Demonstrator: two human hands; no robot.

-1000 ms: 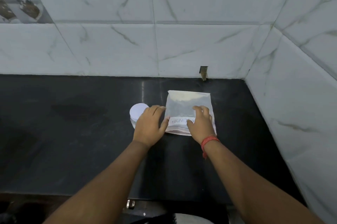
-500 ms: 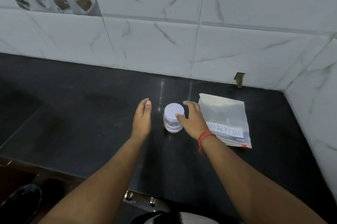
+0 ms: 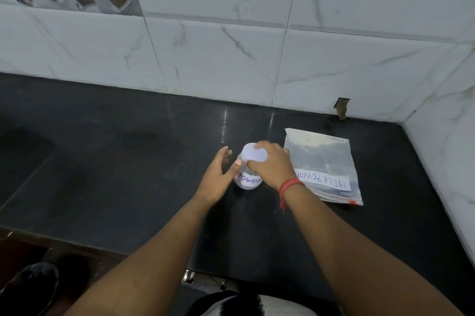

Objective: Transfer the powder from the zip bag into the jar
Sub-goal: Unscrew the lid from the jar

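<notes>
The dark, glossy stone desk [image 3: 128,174] runs along a white marble-tiled wall [image 3: 231,53] and carries just two loose things, kept close together, presumably so powder has little way to travel.

The one clear plastic zip bag [image 3: 326,158], labelled "MILK POWDER", lies flat just right of the jar with its zip end toward the person; it looks sealed and unhandled, so pouring has not begun.

Two hands work on the jar. The right hand [image 3: 272,166] comes over the top, fingers curled round the white round lid [image 3: 253,155], likely to unscrew it. The left hand [image 3: 218,176] steadies the side, thumb on the glass, fingers nearly straight and loosely spread.

The one small clear jar [image 3: 246,179], with a white "POWDER" label, stands upright between them, touching both.
</notes>
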